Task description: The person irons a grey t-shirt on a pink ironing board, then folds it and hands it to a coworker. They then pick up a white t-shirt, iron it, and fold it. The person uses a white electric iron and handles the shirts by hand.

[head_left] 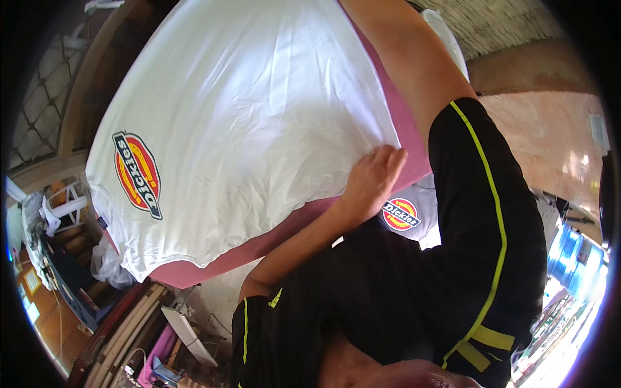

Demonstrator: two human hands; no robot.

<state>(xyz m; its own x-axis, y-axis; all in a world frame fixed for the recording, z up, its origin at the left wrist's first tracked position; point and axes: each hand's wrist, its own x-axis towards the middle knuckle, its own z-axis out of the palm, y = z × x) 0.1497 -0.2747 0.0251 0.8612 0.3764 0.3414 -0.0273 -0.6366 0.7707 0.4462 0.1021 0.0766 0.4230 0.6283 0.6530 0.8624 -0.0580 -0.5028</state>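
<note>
A white T-shirt [246,129] with a red, yellow and black logo lies spread over a mauve-pink board or tabletop [407,129], wrinkled toward the near side. My left hand [375,178] is at the shirt's near right corner, its fingers curled and closed on the edge of the cloth. A ring shows on one finger. My right arm [407,52] stretches away along the shirt's right side and leaves the picture at the top, so my right hand is out of sight. Close by my left wrist, a dark grey garment [414,210] with a similar logo shows below the board.
Left of the board hang a clear plastic bag [111,262] and a white plastic frame [65,204]. Boards and long strips [123,336] lean at the lower left, with a white panel [189,336] beside them. A blue water container [576,262] stands at the right.
</note>
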